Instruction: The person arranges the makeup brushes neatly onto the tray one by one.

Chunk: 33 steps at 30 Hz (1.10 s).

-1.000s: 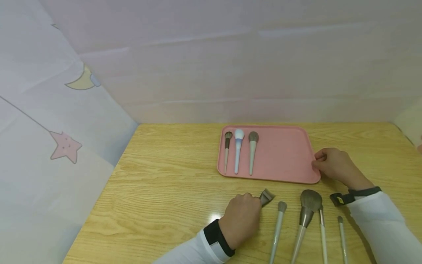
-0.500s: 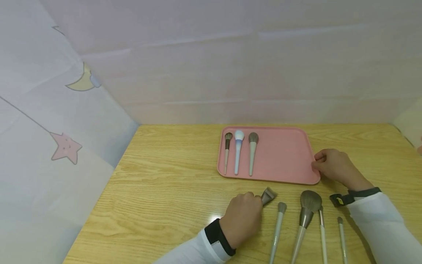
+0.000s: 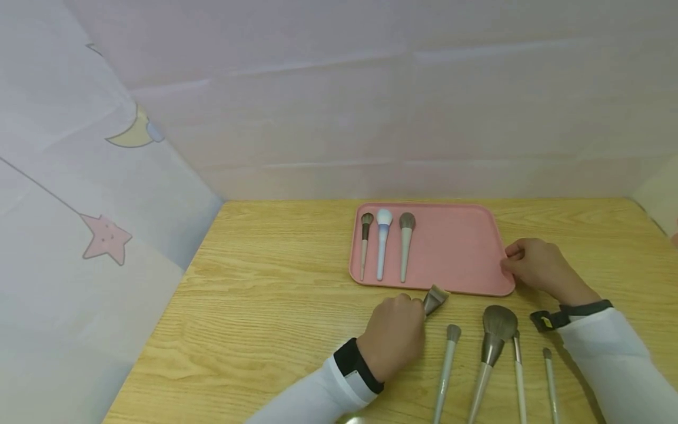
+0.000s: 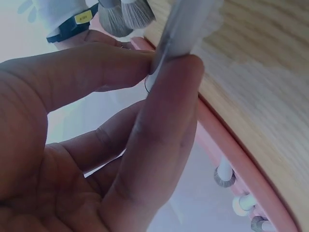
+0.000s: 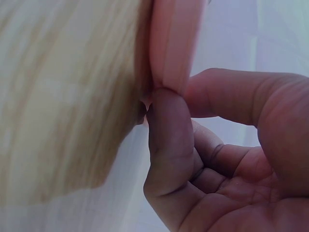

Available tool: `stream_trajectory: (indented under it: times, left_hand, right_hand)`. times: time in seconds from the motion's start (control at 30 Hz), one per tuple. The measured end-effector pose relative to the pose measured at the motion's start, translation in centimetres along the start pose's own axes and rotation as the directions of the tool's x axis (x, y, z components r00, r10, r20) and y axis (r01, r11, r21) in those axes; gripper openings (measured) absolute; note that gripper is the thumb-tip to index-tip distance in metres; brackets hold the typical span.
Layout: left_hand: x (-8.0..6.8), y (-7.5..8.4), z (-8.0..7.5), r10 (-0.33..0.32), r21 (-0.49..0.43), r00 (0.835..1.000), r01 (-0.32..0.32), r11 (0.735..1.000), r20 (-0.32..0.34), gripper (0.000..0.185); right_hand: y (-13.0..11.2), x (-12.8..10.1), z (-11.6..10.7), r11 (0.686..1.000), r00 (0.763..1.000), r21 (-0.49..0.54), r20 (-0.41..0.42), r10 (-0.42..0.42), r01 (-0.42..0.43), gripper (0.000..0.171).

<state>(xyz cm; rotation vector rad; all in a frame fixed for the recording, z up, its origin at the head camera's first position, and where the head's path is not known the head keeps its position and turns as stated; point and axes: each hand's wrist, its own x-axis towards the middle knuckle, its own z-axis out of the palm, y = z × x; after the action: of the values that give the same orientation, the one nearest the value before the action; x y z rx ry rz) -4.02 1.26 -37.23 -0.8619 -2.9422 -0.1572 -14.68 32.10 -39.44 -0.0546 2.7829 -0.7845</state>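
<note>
My left hand (image 3: 394,335) pinches the handle of a flat-headed makeup brush (image 3: 435,298); its bristles hover by the near edge of the pink tray (image 3: 455,250). In the left wrist view the fingers (image 4: 159,145) curl round the pale handle (image 4: 181,24). My right hand (image 3: 535,265) grips the tray's right rim, with thumb and finger pinching the pink rim (image 5: 174,43) in the right wrist view. Three brushes (image 3: 384,241) lie side by side at the tray's left end.
Several more brushes lie on the wooden table (image 3: 265,294) in front of the tray: a slim one (image 3: 446,365), a big fluffy one (image 3: 492,341), and two thin ones (image 3: 548,377). Pale fabric walls with a star (image 3: 106,235) and moon enclose the table.
My left hand has lifted the flat brush and carried it forward towards the tray's near edge. The right hand has stayed on the tray rim.
</note>
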Motion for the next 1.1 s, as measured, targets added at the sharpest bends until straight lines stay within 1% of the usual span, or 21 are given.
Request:
stream_trajectory:
  times: [0.13, 0.27, 0.37, 0.47, 0.6, 0.73, 0.83, 0.97, 1.1]
  left_hand:
    - [0.9, 0.2, 0.0, -0.012, -0.033, 1.0, 0.012, 0.999, 0.009, 0.022]
    - [2.2, 0.2, -0.2, -0.028, -0.083, 0.999, 0.029, 0.996, 0.015, 0.02]
    - [3.2, 0.0, -0.4, -0.054, -0.142, 0.998, 0.057, 0.988, 0.031, 0.02]
    - [4.1, -0.3, -0.5, -0.083, -0.197, 0.995, 0.091, 0.976, 0.048, 0.024]
    - [5.3, -0.6, -0.6, -0.111, -0.22, 0.993, 0.119, 0.968, 0.049, 0.026]
    - [6.4, -0.6, -0.8, -0.11, -0.238, 0.993, 0.115, 0.964, 0.036, 0.022]
    - [7.0, -0.8, -0.9, -0.124, -0.275, 0.991, 0.134, 0.952, 0.053, 0.021]
    - [7.9, -1.1, -0.6, -0.172, -0.318, 0.981, 0.194, 0.928, 0.095, 0.025]
    - [9.2, -1.4, -0.3, -0.181, -0.315, 0.98, 0.199, 0.928, 0.086, 0.031]
  right_hand:
    - [0.4, -0.1, -0.2, 1.0, 1.0, -0.003, -0.006, -0.001, 0.001, 0.041]
    - [0.6, -0.2, -0.3, 1.0, 1.0, 0.002, -0.005, 0.007, -0.007, 0.041]
    - [0.6, -0.3, -0.5, 1.0, 1.0, 0.001, -0.008, 0.009, -0.009, 0.04]
    - [0.5, -0.3, -0.7, 1.0, 1.0, -0.003, -0.013, 0.006, -0.006, 0.039]
    - [0.5, -0.3, -1.0, 1.0, 1.0, -0.011, -0.012, 0.008, -0.008, 0.04]
    - [0.7, -0.3, -1.2, 1.0, 1.0, -0.015, -0.014, 0.01, -0.01, 0.041]
    - [0.7, 0.0, -0.8, 1.0, 1.0, -0.002, -0.021, 0.001, -0.001, 0.04]
    - [0.4, 0.3, -0.1, 1.0, 1.0, 0.025, -0.01, 0.004, -0.004, 0.04]
    - [0.0, 0.3, 0.1, 1.0, 1.0, 0.025, -0.003, 0.018, -0.018, 0.04]
